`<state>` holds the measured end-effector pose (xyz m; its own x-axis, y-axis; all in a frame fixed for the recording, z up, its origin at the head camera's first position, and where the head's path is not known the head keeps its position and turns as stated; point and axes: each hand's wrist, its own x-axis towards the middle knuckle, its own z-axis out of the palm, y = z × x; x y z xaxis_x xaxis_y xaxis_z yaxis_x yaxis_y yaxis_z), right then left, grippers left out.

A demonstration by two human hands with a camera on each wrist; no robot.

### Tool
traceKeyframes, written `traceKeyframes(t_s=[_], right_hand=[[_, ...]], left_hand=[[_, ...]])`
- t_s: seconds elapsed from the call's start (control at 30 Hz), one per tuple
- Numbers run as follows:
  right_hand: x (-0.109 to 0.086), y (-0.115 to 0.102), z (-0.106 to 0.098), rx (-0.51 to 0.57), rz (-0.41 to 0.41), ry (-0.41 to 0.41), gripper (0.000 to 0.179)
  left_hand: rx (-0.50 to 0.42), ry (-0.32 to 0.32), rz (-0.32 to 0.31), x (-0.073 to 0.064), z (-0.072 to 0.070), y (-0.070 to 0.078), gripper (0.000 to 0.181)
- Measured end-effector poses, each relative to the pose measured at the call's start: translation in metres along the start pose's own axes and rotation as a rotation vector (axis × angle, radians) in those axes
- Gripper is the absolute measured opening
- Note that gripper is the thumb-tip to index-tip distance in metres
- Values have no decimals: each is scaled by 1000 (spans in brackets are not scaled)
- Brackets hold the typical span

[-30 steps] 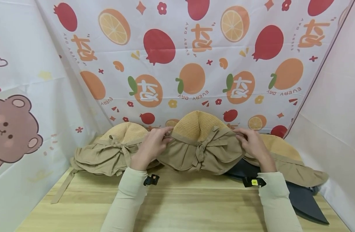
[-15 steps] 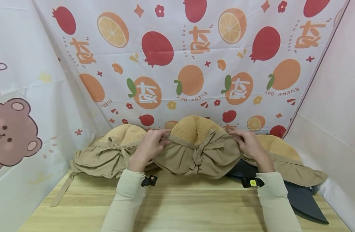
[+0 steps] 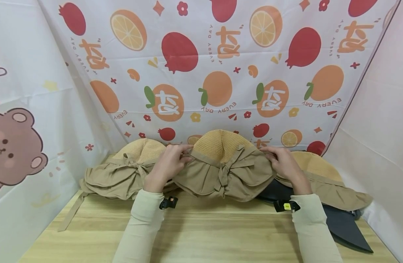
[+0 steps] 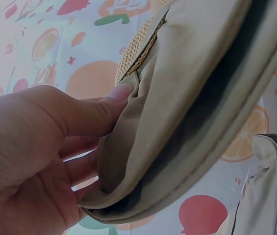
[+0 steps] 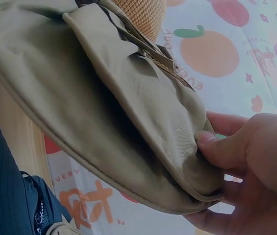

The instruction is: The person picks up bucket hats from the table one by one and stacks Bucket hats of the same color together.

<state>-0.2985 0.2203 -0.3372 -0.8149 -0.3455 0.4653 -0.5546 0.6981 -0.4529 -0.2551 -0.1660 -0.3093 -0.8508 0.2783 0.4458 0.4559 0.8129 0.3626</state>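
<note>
A sun hat [image 3: 222, 171] with a woven straw crown and a khaki cloth brim tied in a bow is held between my two hands, at the middle of the table's far side. My left hand [image 3: 167, 166] pinches it by its left side; in the left wrist view the thumb [image 4: 121, 92] presses the brim's fold beside the crown. My right hand [image 3: 287, 166] pinches the right side, its thumb [image 5: 208, 138] lying on the brim cloth. The hat's underside is hidden in the head view.
A similar straw-and-khaki hat [image 3: 117, 179] lies at the left with a cloth strap [image 3: 72, 212] trailing. At the right, another straw-crowned hat [image 3: 336, 190] rests over a dark visor-like brim [image 3: 347, 228]. A fruit-printed curtain [image 3: 218, 54] hangs behind the wooden table [image 3: 221, 237].
Over the last second, both hands have shifted slightly left and down with the sun hat. Their hold looks the same, and the side hats stay put.
</note>
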Motion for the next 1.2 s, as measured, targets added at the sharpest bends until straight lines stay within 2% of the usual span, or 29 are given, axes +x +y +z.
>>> traceKeyframes(t_s=[0.47,0.8,1.03,1.2], right_hand=[[4,-2,4,-29,-3,8,31],[6,-16,11,-21,41,-32,33],[7,-25,19,12,-13,6,33],[9,-31,28,15,-53,12,30]], left_hand=[[-10,-9,-6,0,-4,-2,38],[-8,15,-24,-2,-13,-3,34],[-37,42,-22,-8,-27,-7,34],[-5,66,-18,-11,-35,-11,32]])
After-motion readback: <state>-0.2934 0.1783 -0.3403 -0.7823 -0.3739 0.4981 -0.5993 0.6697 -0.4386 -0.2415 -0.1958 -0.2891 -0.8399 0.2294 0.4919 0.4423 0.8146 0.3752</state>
